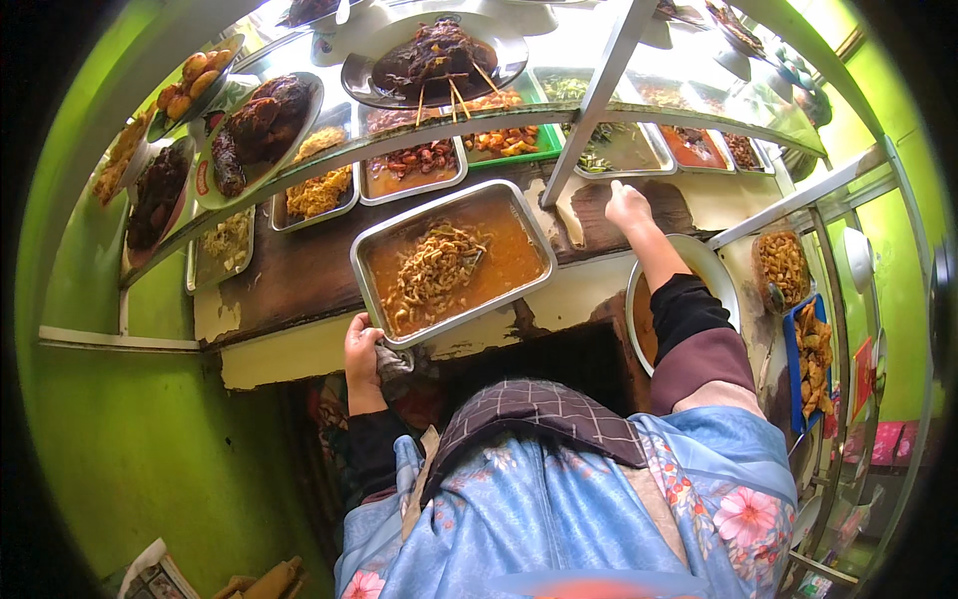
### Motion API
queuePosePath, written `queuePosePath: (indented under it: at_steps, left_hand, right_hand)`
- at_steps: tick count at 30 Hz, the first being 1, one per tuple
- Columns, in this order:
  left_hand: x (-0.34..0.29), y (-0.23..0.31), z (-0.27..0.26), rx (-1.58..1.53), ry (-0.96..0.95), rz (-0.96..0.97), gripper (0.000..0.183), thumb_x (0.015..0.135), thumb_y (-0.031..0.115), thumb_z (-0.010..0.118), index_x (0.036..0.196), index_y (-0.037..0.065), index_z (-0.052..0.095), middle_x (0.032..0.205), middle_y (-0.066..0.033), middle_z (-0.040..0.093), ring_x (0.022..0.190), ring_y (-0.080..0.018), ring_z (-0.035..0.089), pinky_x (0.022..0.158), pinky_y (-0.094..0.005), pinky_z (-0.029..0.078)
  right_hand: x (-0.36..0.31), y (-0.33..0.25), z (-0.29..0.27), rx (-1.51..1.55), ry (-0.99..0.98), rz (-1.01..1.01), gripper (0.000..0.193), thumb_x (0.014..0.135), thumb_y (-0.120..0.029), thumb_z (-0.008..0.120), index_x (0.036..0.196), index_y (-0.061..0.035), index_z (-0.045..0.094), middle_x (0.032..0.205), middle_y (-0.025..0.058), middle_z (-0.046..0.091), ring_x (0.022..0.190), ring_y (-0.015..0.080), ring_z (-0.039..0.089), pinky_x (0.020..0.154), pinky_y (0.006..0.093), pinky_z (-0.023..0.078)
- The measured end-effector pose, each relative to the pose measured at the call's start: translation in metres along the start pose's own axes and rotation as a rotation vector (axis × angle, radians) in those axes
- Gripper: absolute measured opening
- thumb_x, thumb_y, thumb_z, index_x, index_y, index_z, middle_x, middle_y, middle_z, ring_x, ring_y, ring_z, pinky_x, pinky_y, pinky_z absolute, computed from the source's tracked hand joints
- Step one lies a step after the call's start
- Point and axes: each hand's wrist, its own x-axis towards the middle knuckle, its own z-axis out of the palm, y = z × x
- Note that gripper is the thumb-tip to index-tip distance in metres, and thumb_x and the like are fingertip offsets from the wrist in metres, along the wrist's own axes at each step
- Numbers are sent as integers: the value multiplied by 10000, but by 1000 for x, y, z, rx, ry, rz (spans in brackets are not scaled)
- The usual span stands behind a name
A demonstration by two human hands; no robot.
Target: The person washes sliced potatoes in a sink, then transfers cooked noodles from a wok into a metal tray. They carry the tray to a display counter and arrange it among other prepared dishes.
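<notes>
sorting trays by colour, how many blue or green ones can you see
2: a green tray beyond the metal tray at the left hand, and a blue tray at the far right. Others may be hidden from this view.

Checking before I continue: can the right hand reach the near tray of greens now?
Likely yes: the right hand is close to the front rim of the near tray of greens, with nothing visible between them; the metal post slants past on the left.
</notes>
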Motion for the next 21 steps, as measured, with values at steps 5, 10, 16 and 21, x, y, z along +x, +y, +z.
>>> queuePosePath:
  at_steps: [5, 10, 16, 21]
  left_hand:
    - [3, -3, -3, 18, -8, 23, 232, 701, -16, 453, 925, -12, 515, 832, -25, 535, 737, -86, 489, 689, -199, 404]
    - [2, -7, -6, -14, 10, -4, 239, 697, -15, 455, 927, -8, 518, 824, -24, 534, 731, -86, 486, 683, -200, 406]
    - [4, -4, -5, 12, -19, 8, 242, 699, -11, 453, 932, -9, 519, 821, -27, 537, 714, -88, 486, 679, -197, 407]
    - [4, -4, -7, 15, -43, 6, 244, 700, -11, 450, 935, -12, 515, 831, -27, 540, 733, -94, 495, 686, -198, 409]
  right_hand:
    - [11, 17, -28, 26, -233, -103, 239, 699, -166, 463, 830, -77, 643, 894, 167, 625, 854, 294, 598, 772, 360, 480]
    - [43, 23, -76, 514, -19, -80, 292, 770, -176, 576, 1037, -64, 612, 757, 85, 640, 682, 172, 597, 688, 287, 473]
    - [54, 2, -104, 240, 506, -116, 293, 756, -221, 589, 988, -44, 618, 835, 134, 648, 803, 257, 623, 751, 311, 479]
    - [39, -1, -99, 320, 101, -165, 543, 772, -260, 539, 1266, -112, 371, 1175, 139, 524, 1113, 258, 482, 937, 356, 368]
